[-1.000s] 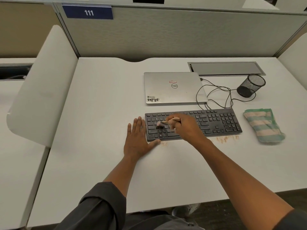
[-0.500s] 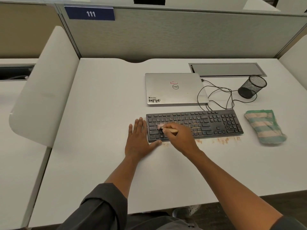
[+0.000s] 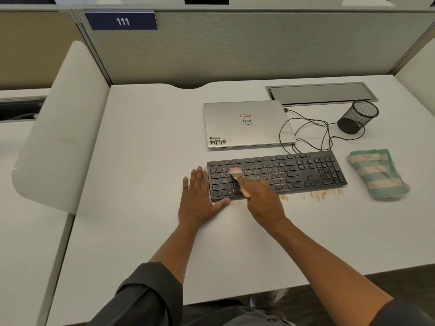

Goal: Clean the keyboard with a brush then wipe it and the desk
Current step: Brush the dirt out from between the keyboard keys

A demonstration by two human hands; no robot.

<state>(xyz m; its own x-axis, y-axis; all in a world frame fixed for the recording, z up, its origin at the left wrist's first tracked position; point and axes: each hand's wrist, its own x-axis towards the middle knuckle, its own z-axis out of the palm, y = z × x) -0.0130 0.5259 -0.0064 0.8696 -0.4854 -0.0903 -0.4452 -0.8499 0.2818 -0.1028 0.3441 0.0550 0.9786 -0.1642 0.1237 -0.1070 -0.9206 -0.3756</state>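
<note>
Black keys of the keyboard [image 3: 276, 175] carry reddish crumbs, so we judge the brushing step is in hand. Our right hand [image 3: 263, 201] grips the brush [image 3: 237, 176], bristles on the keyboard's left half; our left hand [image 3: 200, 198] lies flat, fingers straight, against the keyboard's left edge, steadying it. Next we should sweep the crumbs right of the brush. Crumbs [image 3: 322, 195] dot the pale surface [image 3: 141, 184] just in front of the keyboard. Right of the keyboard lies the striped cloth [image 3: 377, 172]; behind it, a closed laptop [image 3: 247, 124], mesh cup [image 3: 357, 116] and grey partition [image 3: 235, 43].
</note>
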